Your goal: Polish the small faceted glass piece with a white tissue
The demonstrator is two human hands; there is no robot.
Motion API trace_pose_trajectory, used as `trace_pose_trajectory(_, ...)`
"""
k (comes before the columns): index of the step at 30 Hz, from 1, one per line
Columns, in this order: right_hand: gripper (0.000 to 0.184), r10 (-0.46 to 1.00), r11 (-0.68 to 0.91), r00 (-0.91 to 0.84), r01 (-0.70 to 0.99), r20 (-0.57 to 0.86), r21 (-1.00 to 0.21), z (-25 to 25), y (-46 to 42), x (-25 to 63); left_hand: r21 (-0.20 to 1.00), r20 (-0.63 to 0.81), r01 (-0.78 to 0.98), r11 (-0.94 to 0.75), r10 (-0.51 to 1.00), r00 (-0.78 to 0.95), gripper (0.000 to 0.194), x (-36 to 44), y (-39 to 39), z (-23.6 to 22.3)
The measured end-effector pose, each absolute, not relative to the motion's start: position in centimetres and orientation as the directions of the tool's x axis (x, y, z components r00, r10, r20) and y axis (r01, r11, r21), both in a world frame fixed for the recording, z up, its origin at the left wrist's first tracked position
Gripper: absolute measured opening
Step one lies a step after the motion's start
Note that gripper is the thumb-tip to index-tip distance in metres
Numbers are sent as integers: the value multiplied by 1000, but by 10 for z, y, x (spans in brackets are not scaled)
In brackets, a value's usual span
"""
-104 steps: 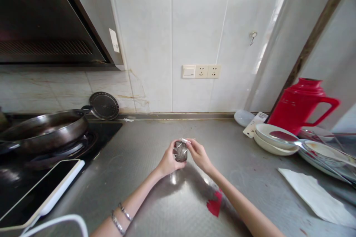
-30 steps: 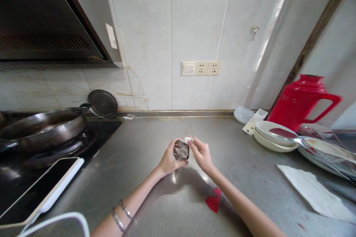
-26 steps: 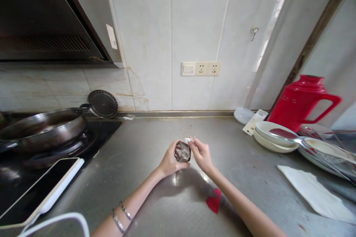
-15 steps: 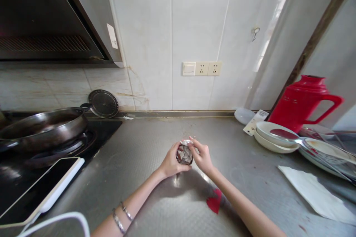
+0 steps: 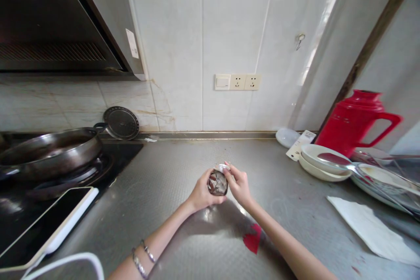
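Observation:
A small dark packet in shiny clear wrapping (image 5: 217, 183) is held above the steel counter (image 5: 183, 227), between both hands. My left hand (image 5: 201, 192) is curled round its left side and underside. My right hand (image 5: 239, 183) pinches the pale top edge of the wrapping with thumb and fingertips. What is inside the wrapping is too small to make out.
At left a dark pan (image 5: 49, 151) sits on the stove, with a tablet (image 5: 46, 223) and white cable in front. At right stand a red jug (image 5: 356, 122), stacked white bowls (image 5: 323, 162), plates and a paper sheet (image 5: 367, 227). A red scrap (image 5: 252, 240) lies on the counter.
The hands and packet have stayed in nearly the same spot, drifting slightly right and down. The right fingers keep working at the top of the wrapping.

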State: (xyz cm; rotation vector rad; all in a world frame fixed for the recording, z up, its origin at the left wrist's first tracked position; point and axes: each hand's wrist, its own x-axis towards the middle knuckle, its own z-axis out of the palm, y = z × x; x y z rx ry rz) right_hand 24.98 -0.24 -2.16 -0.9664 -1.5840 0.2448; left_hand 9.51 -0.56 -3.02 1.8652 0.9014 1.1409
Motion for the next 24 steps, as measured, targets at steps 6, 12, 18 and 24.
trace_pose_trajectory(6,26,541,808,-155,368,826,-461,-12,-14,249,879,377,143,-456,846,378,69,97,-6,-28)
trace_pose_trajectory(12,31,469,856,-192,338,862,-391,-11,-14,249,911,365,60,-407,867,338,68,98,-6,-29)
trace_pose_trajectory(18,29,506,823,-143,375,851,-427,-15,-10,249,938,321,40,-345,906,277,61,95,-3,-29)
trace_pose_trajectory(24,34,436,875,-260,346,862,-338,-16,-14,247,911,379,59,-407,887,265,55,95,-2,-30)
